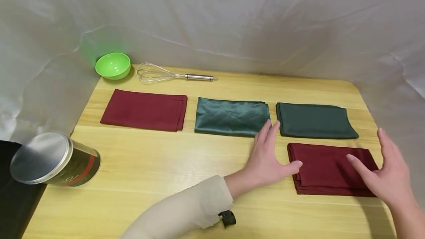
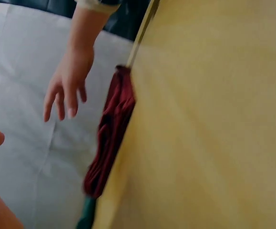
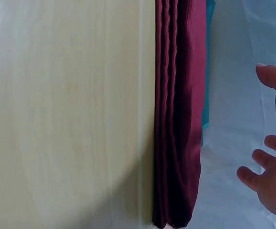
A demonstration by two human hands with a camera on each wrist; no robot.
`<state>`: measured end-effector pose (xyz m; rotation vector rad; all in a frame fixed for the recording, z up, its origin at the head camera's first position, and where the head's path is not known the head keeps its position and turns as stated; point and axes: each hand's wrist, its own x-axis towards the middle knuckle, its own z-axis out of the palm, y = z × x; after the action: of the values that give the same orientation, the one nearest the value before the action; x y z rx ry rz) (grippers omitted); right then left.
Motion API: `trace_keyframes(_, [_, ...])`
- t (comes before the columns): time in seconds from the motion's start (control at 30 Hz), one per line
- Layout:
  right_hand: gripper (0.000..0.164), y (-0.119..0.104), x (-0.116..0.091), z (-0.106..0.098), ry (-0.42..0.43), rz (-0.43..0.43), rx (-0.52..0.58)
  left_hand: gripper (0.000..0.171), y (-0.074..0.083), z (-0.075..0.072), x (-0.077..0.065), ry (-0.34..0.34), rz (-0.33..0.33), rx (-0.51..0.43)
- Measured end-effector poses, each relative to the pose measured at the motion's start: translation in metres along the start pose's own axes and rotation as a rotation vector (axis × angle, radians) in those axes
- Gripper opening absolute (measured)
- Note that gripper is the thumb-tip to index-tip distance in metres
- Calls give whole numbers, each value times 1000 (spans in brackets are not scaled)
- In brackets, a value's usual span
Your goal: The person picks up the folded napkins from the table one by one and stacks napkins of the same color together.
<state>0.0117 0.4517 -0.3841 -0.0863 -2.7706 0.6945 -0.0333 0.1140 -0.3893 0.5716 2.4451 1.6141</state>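
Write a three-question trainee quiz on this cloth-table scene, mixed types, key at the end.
1. Count: how many folded cloths lie on the table?

2. True or false: the whisk lies beside the bowl, not inside it.

3. Multiple choice: in the head view, what shows between the person's left grip and right grip?
A) the can
B) the near red cloth
C) the whisk

Key:
1. Four: two red, two green.
2. True.
3. B.
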Motion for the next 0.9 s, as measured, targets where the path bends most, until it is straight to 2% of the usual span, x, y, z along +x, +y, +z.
trace_keyframes(0.13, [103,13,0,-1,-87,12,-82,100,-4,17,-2,-35,-95,-105])
trace_keyframes(0.23, [105,23,-2,0,-153,31,-125,97,-4,29,-3,-32,-180,-157])
trace_keyframes(0.37, [105,36,-5,2,-195,69,-146,92,2,42,-4,-24,-293,-205])
trace_keyframes(0.73, [96,55,-6,2,-290,178,-179,87,15,51,-6,-26,-525,-308])
trace_keyframes(0.83, [91,57,-3,0,-318,250,-160,89,18,54,-6,-19,-576,-363])
trace_keyframes(0.9, [90,59,-1,-3,-350,335,-144,90,20,56,-6,-12,-601,-408])
